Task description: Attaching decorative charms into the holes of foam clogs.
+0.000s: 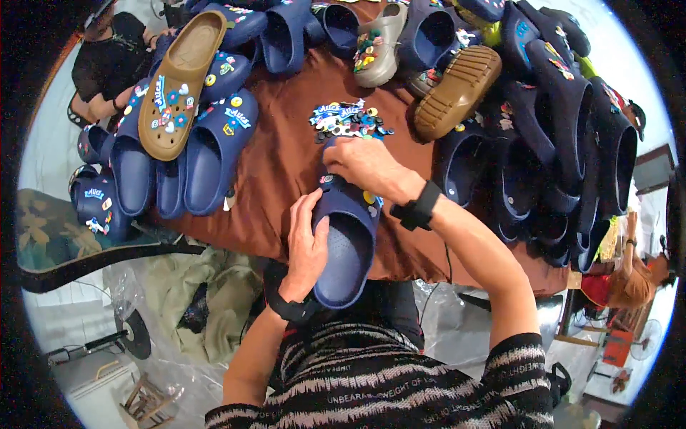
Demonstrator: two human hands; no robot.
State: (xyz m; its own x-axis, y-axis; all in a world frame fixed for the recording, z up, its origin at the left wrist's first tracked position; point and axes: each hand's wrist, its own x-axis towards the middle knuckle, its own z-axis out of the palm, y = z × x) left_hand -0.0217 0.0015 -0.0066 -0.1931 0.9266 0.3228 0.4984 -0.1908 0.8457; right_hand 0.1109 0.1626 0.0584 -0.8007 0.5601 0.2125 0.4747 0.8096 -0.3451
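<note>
A navy clog (346,250) lies in front of me with its heel toward my body, its near end past the table's front edge. My left hand (307,243) is closed on the clog's left side, its thumb near the foot opening. Over the clog's toe, my right hand (366,163) has its fingers curled and pressed together; what they hold, if anything, is hidden. A few colourful charms show on the clog's upper beside the right wrist. Just beyond the toe lies a pile of small shoe charms (350,123) in blue, white, black and other colours.
Brown cloth (279,129) covers the table. Charm-covered navy clogs (221,154) and a tan clog (175,93) crowd the left. An upturned brown clog (457,93), a grey clog (381,46) and more dark clogs (557,107) line the back and right. Other people sit at both sides.
</note>
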